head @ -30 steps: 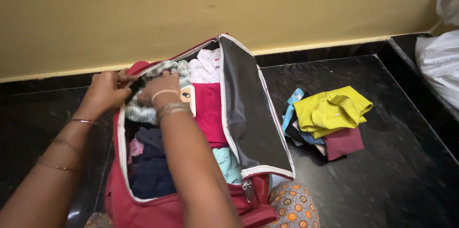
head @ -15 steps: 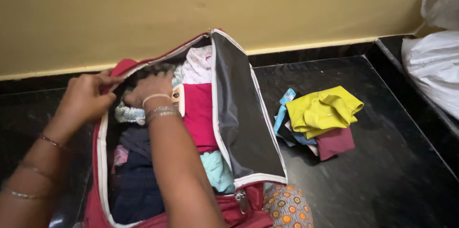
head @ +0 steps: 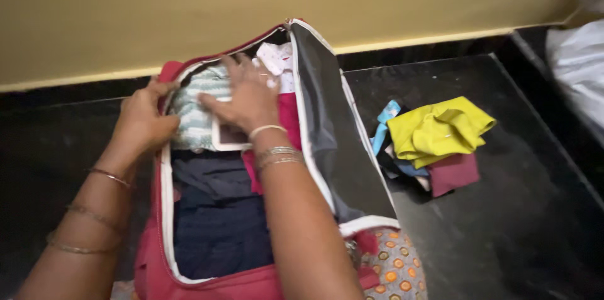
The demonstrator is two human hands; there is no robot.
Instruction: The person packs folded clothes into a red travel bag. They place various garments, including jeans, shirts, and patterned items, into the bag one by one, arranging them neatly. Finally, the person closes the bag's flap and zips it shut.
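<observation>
The right hand (head: 248, 95) is lying flat, fingers apart, pressing the folded clothes (head: 201, 108) at the far end of the open red bag (head: 154, 262). The left hand (head: 143, 120) is gripping the bag's left edge.

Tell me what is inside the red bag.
The red bag holds folded clothes: dark blue, pink, a striped knit. The right hand covers a phone. Lower layers are hidden.
</observation>
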